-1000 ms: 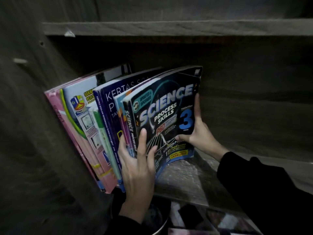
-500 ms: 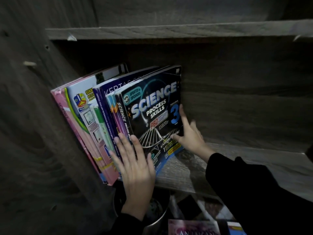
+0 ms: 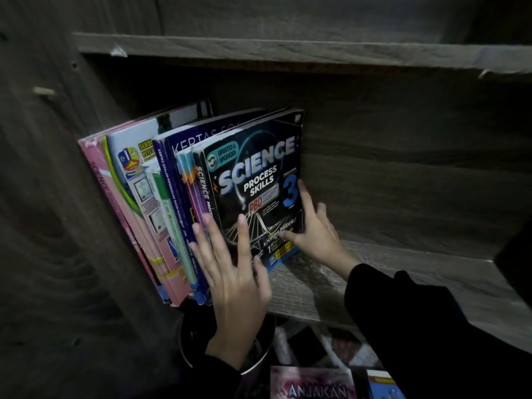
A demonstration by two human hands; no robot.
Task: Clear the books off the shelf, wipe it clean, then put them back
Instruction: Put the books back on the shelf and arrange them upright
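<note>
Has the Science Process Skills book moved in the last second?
Yes. The Science Process Skills book has tipped left, toward the bookcase's left side wall, closing up against the neighbouring books.

A row of thin books (image 3: 184, 203) leans leftward at the wooden shelf's (image 3: 403, 272) left end, a black science book (image 3: 253, 182) rightmost.

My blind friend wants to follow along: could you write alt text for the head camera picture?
A person's left hand and right hand rest with straight fingers on a row of books leaning against the left wall of a dark wooden shelf. The front book is titled Science Process Skills. A pink book lies below.
</note>
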